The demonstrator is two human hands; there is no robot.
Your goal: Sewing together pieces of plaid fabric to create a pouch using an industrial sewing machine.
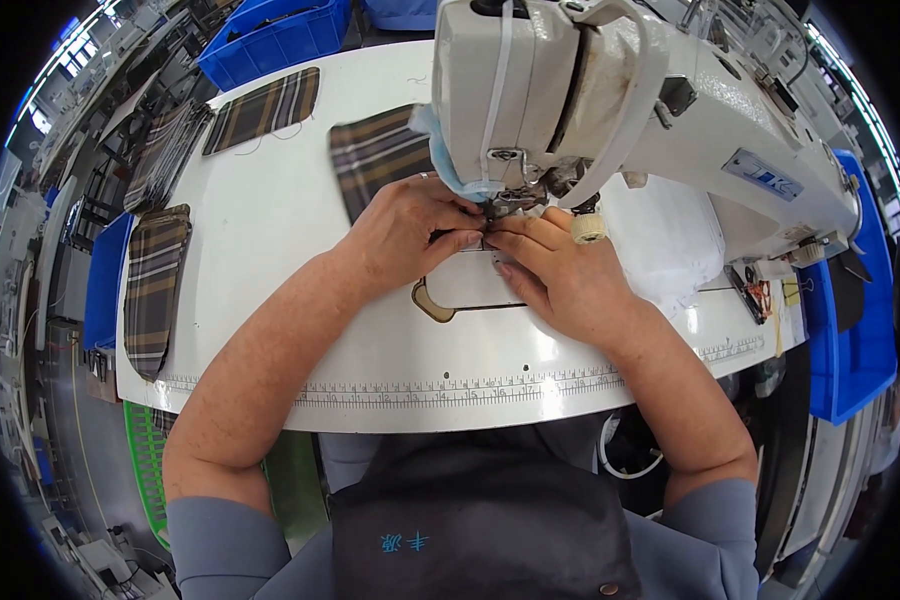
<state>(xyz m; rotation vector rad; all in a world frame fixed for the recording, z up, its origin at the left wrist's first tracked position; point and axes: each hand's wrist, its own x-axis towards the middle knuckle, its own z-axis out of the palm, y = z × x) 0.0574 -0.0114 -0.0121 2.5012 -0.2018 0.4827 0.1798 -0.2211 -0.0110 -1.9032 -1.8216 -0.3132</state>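
Observation:
At the white sewing machine (510, 90), both hands meet close to the needle area. My left hand (407, 228) is closed, thumb and fingertips pinched at the edge of a brown, black and grey plaid fabric piece (370, 150). That piece lies behind the hand and runs toward the presser foot, where machine and fingers hide its edge. My right hand (567, 275) lies palm down just right of the needle, fingers stretched left and thumb apart; anything under its fingertips is hidden. A light blue cloth (448, 165) hangs against the machine head.
Another plaid piece (263, 110) lies at the far left, beside a stack of plaid pieces (166, 155). More plaid (156, 290) rests along the left table edge. Blue bins (275, 40) stand beyond the table and at right (860, 340). A ruler strip (470, 390) follows the front edge.

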